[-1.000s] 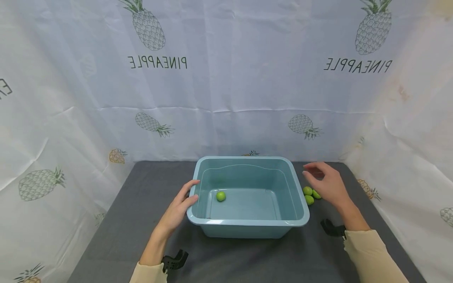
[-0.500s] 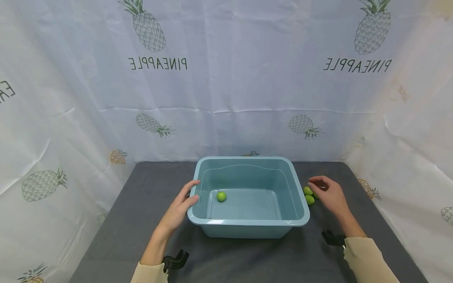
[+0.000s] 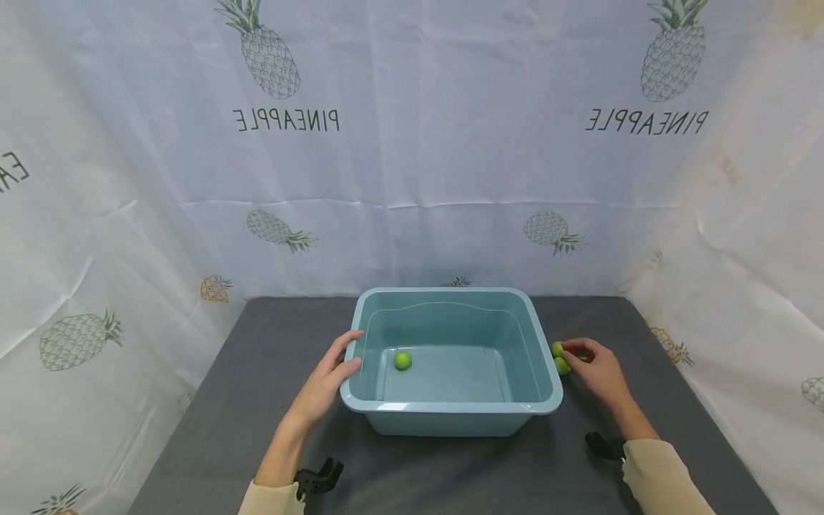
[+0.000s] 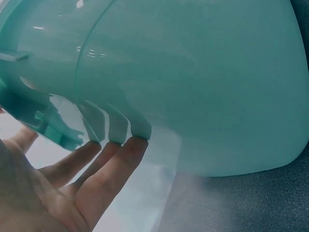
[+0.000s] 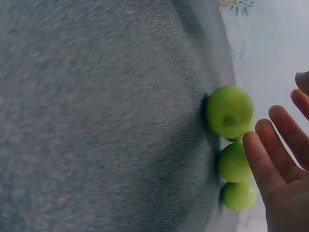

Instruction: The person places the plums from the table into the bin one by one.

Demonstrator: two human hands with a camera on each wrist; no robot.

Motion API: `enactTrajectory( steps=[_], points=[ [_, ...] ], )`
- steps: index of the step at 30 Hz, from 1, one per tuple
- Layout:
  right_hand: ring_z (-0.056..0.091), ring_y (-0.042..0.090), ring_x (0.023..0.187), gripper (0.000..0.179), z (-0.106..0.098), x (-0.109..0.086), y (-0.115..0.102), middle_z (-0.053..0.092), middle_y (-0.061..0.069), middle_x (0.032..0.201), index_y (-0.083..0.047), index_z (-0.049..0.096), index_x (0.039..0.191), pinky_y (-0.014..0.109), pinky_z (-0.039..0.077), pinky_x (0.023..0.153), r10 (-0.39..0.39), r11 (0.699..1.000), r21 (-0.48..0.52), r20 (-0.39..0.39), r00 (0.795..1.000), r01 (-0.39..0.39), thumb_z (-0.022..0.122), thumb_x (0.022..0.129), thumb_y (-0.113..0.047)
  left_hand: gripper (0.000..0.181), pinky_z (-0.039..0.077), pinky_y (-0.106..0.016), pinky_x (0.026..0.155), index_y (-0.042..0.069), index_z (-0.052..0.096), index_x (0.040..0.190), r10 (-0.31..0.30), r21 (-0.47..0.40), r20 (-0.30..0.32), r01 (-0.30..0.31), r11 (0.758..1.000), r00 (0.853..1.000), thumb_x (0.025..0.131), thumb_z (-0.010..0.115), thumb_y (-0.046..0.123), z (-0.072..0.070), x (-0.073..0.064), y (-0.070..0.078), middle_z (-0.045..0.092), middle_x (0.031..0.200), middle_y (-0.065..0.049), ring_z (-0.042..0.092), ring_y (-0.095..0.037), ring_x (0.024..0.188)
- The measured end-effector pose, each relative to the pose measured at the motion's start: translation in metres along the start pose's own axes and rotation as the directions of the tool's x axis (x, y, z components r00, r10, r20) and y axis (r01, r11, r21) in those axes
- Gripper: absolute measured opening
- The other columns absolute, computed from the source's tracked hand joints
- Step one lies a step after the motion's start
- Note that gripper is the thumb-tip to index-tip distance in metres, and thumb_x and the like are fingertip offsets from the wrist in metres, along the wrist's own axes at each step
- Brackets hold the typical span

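A: status?
B: one green fruit (image 3: 402, 360) in the tub (image 3: 450, 408), 9 o'clock on its floor; three green fruits (image 5: 230, 112) outside at 3 o'clock, so I'd judge one in, three left
A: hands?
B: right hand (image 3: 600, 372) beside those three, fingers apart, no grip visible; left hand (image 3: 325, 378) clamped on tub rim, 9 o'clock

the basin (image 3: 444, 422) looks like smooth, glossy moulded plastic, with bright highlights along its rim; its outer wall is shiny enough to mirror the left hand (image 4: 58, 203). the desk (image 3: 212, 415) has a matt, cloth-like top with a coarse, fuzzy grain. the curtain (image 3: 450, 157) looks like thin, creased fabric with a faint sheen. the green fruits (image 5: 229, 111) have smooth, softly shiny skins. the wrist mounts (image 3: 318, 478) look like black plastic, the sleeves (image 3: 663, 479) like matt cloth.
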State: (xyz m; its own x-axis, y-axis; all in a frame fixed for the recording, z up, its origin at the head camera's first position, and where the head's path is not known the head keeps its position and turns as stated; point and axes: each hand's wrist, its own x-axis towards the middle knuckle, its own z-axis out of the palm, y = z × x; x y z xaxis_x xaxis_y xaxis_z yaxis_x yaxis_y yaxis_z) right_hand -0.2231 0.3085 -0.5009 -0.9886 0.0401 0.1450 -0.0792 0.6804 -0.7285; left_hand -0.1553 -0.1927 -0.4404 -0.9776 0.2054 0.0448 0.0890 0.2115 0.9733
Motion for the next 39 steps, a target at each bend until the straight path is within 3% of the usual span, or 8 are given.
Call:
enactTrajectory(
  steps=[6,9,19,30,39],
  points=[
    [0.063,0.042,0.108,0.034,0.008,-0.002,0.007,0.065,0.027,0.118,0.007,0.065,0.121,0.049,0.054,0.086,0.026,1.0,-0.011,0.039,0.999,-0.025,0.067,0.099,-0.019,0.051,0.041,-0.052,0.1,0.022,0.035,0.155,0.013,0.003,0.001,-0.013,1.0,1.0,0.108,0.05,0.031,0.0,0.0,0.0,0.025,0.163,-0.016,0.04,-0.04,0.14],
    [0.063,0.043,0.107,0.034,0.01,-0.004,0.009,0.066,0.028,0.117,0.007,0.065,0.119,0.055,0.052,0.087,0.028,1.0,-0.015,0.07,0.997,-0.027,0.069,0.097,-0.018,0.051,0.042,-0.051,0.099,0.021,0.035,0.155,0.018,0.003,-0.002,-0.018,1.0,1.0,0.108,0.05,0.031,0.0,-0.001,0.0,0.026,0.162,-0.017,0.041,-0.04,0.139],
    [0.063,0.042,0.107,0.04,0.013,-0.006,0.016,0.062,0.03,0.122,0.011,0.061,0.124,0.054,0.05,0.089,0.015,1.0,-0.004,0.145,0.989,-0.015,0.072,0.093,-0.012,0.05,0.043,-0.048,0.097,0.021,0.035,0.155,0.021,0.004,0.002,-0.021,1.0,1.0,0.108,0.05,0.03,0.001,0.0,-0.001,0.028,0.161,-0.019,0.043,-0.042,0.137],
    [0.061,0.039,0.104,0.04,0.012,-0.005,0.013,0.063,0.029,0.121,0.01,0.062,0.123,0.053,0.049,0.087,0.038,0.999,-0.028,0.122,0.992,-0.035,0.074,0.092,-0.013,0.05,0.043,-0.048,0.097,0.022,0.036,0.155,0.012,0.005,-0.002,-0.012,1.0,1.0,0.108,0.05,0.03,0.002,-0.001,0.0,0.027,0.161,-0.018,0.044,-0.041,0.136],
    [0.06,0.043,0.111,0.043,0.01,-0.009,0.004,0.061,0.03,0.127,0.008,0.061,0.128,0.054,0.051,0.089,0.041,0.998,0.04,0.121,0.992,-0.047,0.073,0.094,-0.016,0.05,0.045,-0.048,0.096,0.022,0.036,0.155,0.012,0.011,-0.015,-0.012,1.0,1.0,0.108,0.05,0.03,0.002,0.0,0.0,0.027,0.161,-0.018,0.045,-0.041,0.135]
  ],
)
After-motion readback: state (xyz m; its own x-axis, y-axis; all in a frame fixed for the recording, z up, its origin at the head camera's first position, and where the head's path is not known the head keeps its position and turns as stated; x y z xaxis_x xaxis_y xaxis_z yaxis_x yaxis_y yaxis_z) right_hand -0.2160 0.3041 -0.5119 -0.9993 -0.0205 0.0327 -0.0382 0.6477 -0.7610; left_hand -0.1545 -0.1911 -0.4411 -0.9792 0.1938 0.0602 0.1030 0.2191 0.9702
